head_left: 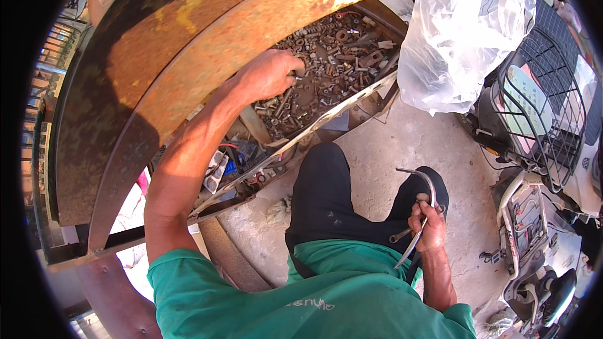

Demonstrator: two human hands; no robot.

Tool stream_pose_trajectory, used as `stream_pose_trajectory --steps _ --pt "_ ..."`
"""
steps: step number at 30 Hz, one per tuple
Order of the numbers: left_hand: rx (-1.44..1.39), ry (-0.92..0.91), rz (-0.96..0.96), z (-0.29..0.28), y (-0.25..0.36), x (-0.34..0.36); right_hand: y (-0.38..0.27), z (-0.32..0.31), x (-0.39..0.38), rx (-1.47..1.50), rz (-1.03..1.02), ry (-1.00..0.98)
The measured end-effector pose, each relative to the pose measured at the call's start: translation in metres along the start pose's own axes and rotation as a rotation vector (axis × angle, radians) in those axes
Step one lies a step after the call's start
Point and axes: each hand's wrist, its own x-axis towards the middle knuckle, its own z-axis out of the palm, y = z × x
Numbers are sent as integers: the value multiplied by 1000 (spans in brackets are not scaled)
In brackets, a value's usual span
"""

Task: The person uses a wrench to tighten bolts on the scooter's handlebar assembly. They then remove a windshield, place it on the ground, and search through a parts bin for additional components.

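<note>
My left hand (271,75) reaches into a metal drawer of loose hardware. Its fingers are curled together at the heap of rusty bolts, nuts and washers (326,66); whatever they pinch is too small to make out. Over my right knee, my right hand (429,225) is closed around a thin, curved metal rod (424,177), its hooked end up and its tapered end down. A small wrench-like tool (399,236) crosses the same grip, with a ring-shaped end showing beside the fingers.
A rusty curved metal plate (182,63) overhangs the drawer (352,98). Wires and small parts fill its nearer compartment. Right of it hangs a clear plastic bag (449,44), near a black wire basket (546,107) on a scooter. Concrete floor (377,150) lies below.
</note>
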Motion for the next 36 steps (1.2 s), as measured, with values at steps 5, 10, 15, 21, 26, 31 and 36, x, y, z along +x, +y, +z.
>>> stream_pose_trajectory --steps 5,10,15,21,26,31,36 --pt "5 26 42 3 -2 1 0 2 0 2 -8 -15" --pt "-18 21 65 2 -3 4 -1 2 -1 -3 -10 2" --pt "-116 13 73 -12 6 -4 1 0 -2 0 -15 23" --pt "-44 -217 125 -20 24 -18 2 1 -1 -17 -7 28" --pt "-7 -17 6 0 3 -6 2 9 0 -38 -12 26" --pt "306 286 48 15 -24 -2 0 10 -3 -53 -10 47" --pt "-109 208 -191 8 -34 -8 2 9 -4 -59 -10 67"
